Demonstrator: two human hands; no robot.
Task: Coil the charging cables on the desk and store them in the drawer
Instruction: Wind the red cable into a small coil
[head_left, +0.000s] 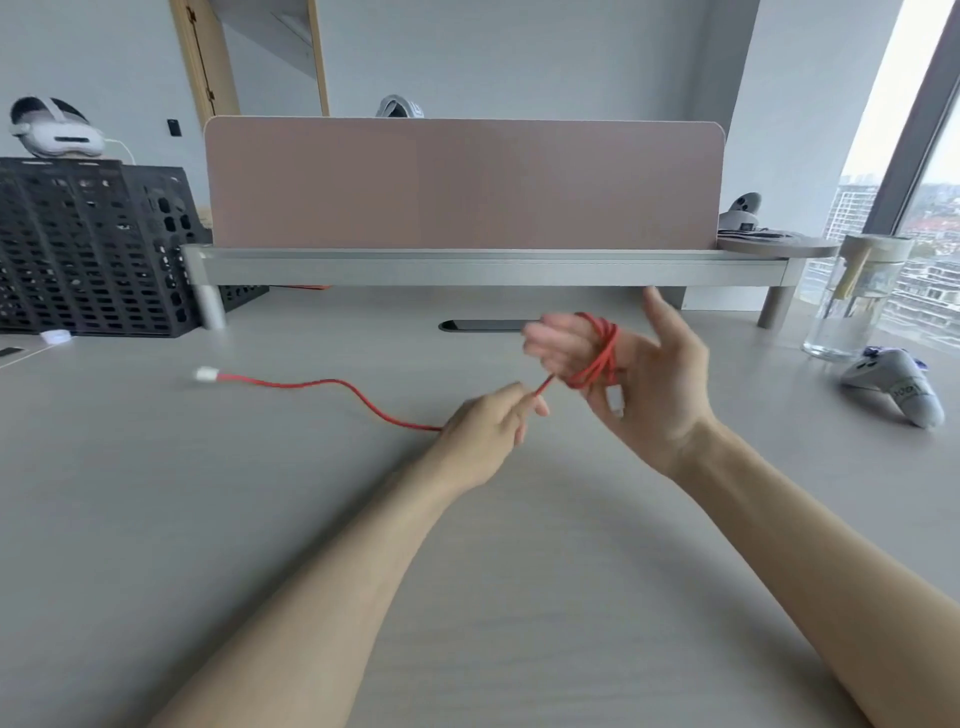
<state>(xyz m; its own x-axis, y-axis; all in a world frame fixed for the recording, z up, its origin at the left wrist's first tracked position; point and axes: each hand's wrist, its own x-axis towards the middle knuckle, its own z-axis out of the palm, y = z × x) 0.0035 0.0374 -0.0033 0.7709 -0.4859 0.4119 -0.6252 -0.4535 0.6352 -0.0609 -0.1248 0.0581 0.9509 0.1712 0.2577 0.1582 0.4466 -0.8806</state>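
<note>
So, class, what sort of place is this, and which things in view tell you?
Probably an office workstation high in a city building: a desk with a pink divider panel, black mesh file crates, and a tall window overlooking rooftops.

Thin red cable (332, 383), partly wound in loops around right hand (660, 376); rest trailing leftward from it, white plug (207, 373) at far end.

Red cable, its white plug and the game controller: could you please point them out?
red cable (311, 383), head view, its loose unwound stretch
white plug (207, 373), head view, plug body
game controller (896, 385), head view, its middle
</note>
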